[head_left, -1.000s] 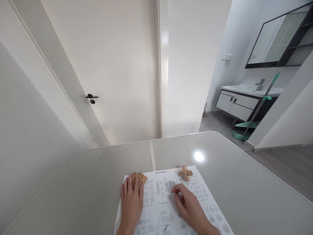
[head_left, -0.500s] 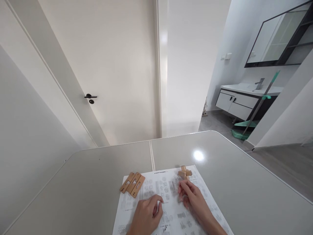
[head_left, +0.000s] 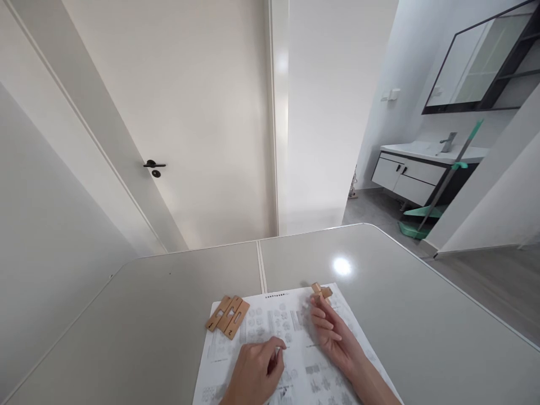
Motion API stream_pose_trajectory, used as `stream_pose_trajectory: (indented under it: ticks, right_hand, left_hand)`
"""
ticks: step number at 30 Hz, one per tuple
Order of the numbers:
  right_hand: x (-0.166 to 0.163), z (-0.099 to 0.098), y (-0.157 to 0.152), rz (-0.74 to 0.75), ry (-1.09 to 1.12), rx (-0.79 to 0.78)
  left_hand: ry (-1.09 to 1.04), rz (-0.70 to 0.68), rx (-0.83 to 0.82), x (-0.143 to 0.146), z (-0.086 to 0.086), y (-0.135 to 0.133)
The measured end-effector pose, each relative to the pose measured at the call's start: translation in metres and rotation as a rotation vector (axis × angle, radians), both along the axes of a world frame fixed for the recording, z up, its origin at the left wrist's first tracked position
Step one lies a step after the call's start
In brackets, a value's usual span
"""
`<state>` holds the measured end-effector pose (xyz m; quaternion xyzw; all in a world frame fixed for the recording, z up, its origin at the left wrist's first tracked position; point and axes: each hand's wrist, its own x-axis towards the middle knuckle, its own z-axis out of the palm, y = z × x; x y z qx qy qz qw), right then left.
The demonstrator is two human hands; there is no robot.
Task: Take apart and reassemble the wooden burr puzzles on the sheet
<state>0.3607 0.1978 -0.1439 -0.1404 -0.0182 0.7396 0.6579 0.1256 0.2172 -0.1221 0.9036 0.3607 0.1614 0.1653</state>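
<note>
On the printed sheet [head_left: 223, 354], my left hand [head_left: 255, 368] rests with its fingers curled in and the thumb close to the index finger; nothing shows between them. My right hand [head_left: 335, 337] reaches to the far right part of the sheet. Its thumb and index finger close on the near side of a small wooden interlocking puzzle [head_left: 326, 292] shaped like a cross, and they hide part of it. Beyond my left hand, three flat wooden pieces [head_left: 237, 319] with cut-out slots and dark numbers lie side by side on the sheet's upper left corner.
The sheet lies on a grey table [head_left: 139, 326] with rounded corners and a seam [head_left: 261, 267] running across it. Past the table stands a closed door with a black handle [head_left: 154, 164]. To the right are a washbasin cabinet [head_left: 407, 174] and a green broom and dustpan [head_left: 415, 229].
My right hand has moved forward and turned, its fingers now on the wooden puzzle, which looks tilted. My left hand has barely shifted. The flat pieces stay where they were.
</note>
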Motion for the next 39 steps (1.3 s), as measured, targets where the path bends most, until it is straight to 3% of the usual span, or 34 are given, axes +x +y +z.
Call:
stream_pose_trajectory:
  ticks: [4,7,11,14,19,27,32,36,39]
  right_hand:
    - [-0.014,0.007,-0.007,0.057,-0.361,-0.098]
    - [-0.028,0.009,-0.015,0.130,-0.767,0.015]
    - [-0.041,0.013,-0.025,0.191,-1.231,0.273]
    - [-0.046,0.020,-0.029,0.191,-1.391,0.357]
    - [-0.049,0.028,-0.030,0.238,-1.283,0.368]
    - [-0.050,0.022,-0.030,0.346,-0.910,0.443]
    - [-0.046,0.024,-0.032,0.468,-0.776,0.462]
    - [-0.042,0.025,-0.031,0.450,-0.811,0.466]
    - [-0.040,0.023,-0.028,0.376,-0.908,0.383]
  left_hand:
    - [-0.108,0.090,-0.174,0.003,0.005,0.001]
    - [-0.320,0.190,-0.437,0.002,0.008,0.005]
    - [-0.582,0.090,-0.784,-0.006,0.009,0.008]
    - [-0.673,-0.002,-0.956,-0.008,0.012,0.009]
    - [-0.766,0.057,-1.013,-0.005,0.019,0.008]
    - [-0.804,0.007,-0.948,-0.005,0.012,0.007]
    - [-0.786,-0.037,-1.015,-0.005,0.018,0.004]
    - [-0.735,-0.065,-0.996,-0.005,0.024,0.003]
    - [-0.683,-0.064,-0.908,-0.005,0.026,0.002]
